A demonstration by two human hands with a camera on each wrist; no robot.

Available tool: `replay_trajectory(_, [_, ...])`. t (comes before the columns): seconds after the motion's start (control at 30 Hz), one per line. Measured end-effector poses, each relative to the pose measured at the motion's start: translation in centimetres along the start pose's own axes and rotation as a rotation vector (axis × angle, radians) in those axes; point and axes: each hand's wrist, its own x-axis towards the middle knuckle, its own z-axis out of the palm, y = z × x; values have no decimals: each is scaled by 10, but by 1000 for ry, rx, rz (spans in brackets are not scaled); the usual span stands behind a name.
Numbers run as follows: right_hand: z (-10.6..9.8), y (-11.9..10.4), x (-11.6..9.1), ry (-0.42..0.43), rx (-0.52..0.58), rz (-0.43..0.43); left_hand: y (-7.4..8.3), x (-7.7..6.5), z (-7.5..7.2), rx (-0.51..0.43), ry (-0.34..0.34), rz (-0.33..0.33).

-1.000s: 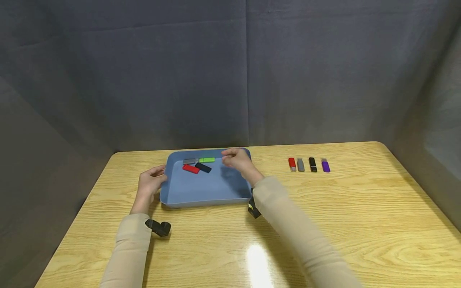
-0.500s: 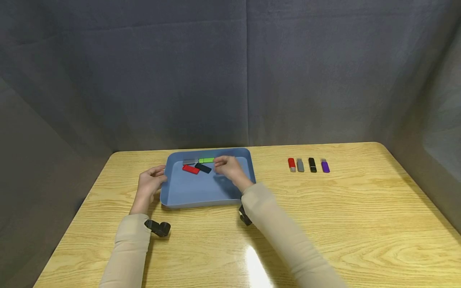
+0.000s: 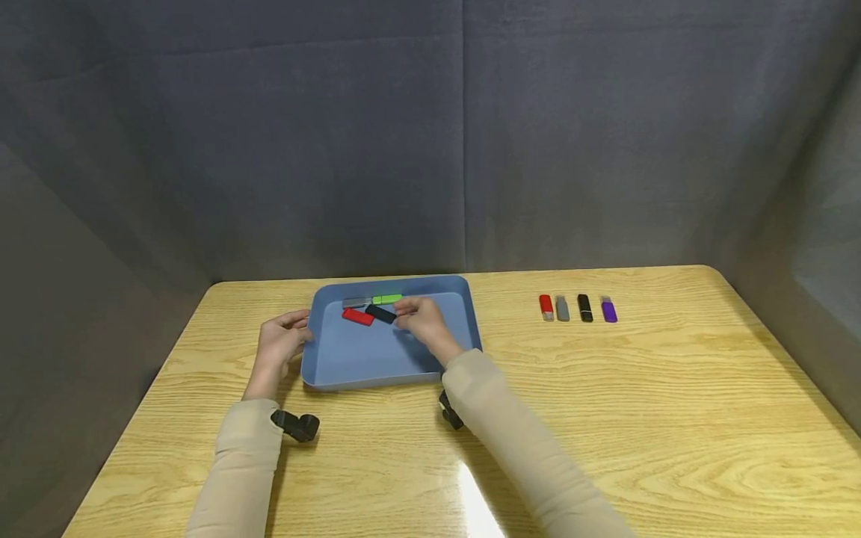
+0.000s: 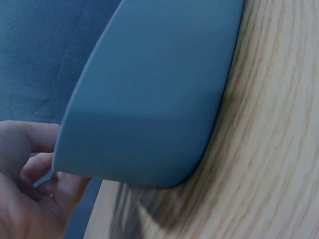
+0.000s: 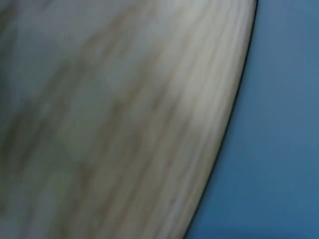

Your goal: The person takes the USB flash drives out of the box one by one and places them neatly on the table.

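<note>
In the head view a blue tray (image 3: 336,371) lies on the table. My left hand (image 3: 279,340) holds its left wall; in the left wrist view the fingers (image 4: 42,137) meet the rim. My right hand (image 3: 422,320) is over the tray, thumb and fingertips at the right end of a black USB stick (image 3: 380,313); contact there is too small to make out. Beside that stick lie a red USB stick (image 3: 357,317), a grey one with a see-through look (image 3: 355,303) and a green USB stick (image 3: 387,300). The right wrist view shows no hand.
Right of the tray, a row of USB sticks lies on the wooden table (image 3: 659,388): red (image 3: 545,307), grey (image 3: 562,308), black (image 3: 585,308) and purple (image 3: 608,310). A dark curtain (image 3: 377,149) hangs behind the table's far edge.
My right hand has moved left and slightly down across the tray, from its far right corner to the black USB stick. The left hand and the sticks look unmoved.
</note>
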Motion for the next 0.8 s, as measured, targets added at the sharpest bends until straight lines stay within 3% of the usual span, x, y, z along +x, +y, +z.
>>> replay_trajectory(0.2, [6,0,0,68,-21,-3,1,0,0,-7,-16,3])
replay_trajectory(0.5, [13,1,2,9,-59,29,2,-1,-1,-10,-28,-13])
replay_trajectory(0.8, [11,4,6,69,-141,7,2,0,2,8,-40,8])
